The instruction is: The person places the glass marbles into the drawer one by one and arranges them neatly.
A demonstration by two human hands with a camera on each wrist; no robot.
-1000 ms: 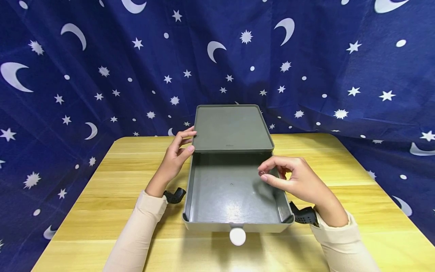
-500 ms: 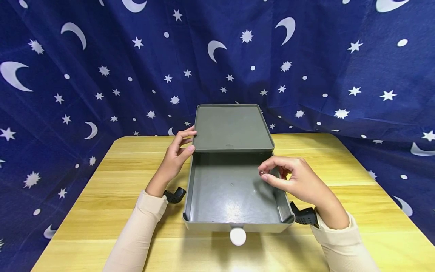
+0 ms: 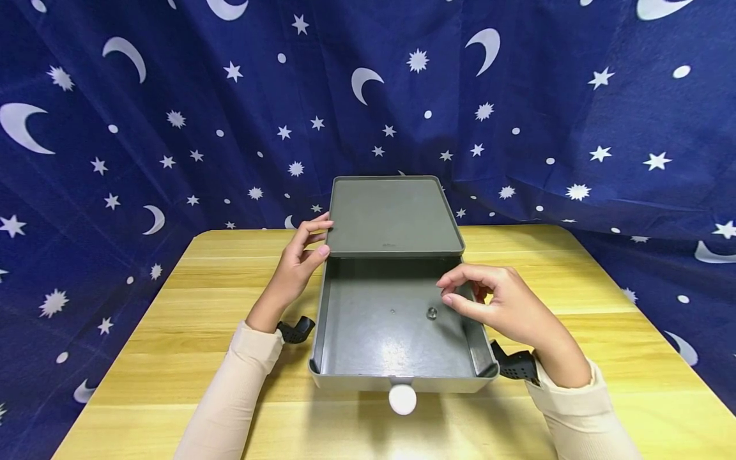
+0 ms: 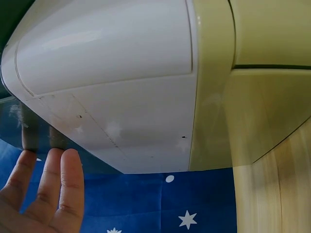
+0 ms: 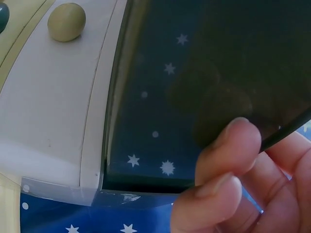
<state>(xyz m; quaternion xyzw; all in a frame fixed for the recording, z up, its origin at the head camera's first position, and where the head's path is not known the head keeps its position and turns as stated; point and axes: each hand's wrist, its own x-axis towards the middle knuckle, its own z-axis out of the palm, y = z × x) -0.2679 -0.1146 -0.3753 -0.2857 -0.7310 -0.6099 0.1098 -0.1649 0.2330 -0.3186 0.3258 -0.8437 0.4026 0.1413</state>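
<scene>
A small clear glass marble (image 3: 432, 313) lies on the floor of the grey drawer (image 3: 368, 345), which is pulled out of its cabinet. Over the drawer's right side hovers my right hand (image 3: 497, 300), thumb and index finger slightly apart with nothing between them. My left hand (image 3: 298, 259) rests against the left side of the cabinet's grey top tray (image 3: 393, 217), fingertips at its edge. In the left wrist view, straight fingers (image 4: 70, 179) touch the dark upper edge. The right wrist view shows bent fingertips (image 5: 235, 145) near a dark surface; the marble is not visible there.
A round white knob (image 3: 402, 400) sticks out from the drawer front. The cabinet stands on a wooden table (image 3: 172, 358), and a blue curtain (image 3: 253, 96) with moons and stars hangs behind. Paler white and yellow-green tiers (image 4: 214, 121) lie below the top.
The marble has dropped from between my right thumb and index finger onto the drawer floor. Both hands have stayed almost still.
</scene>
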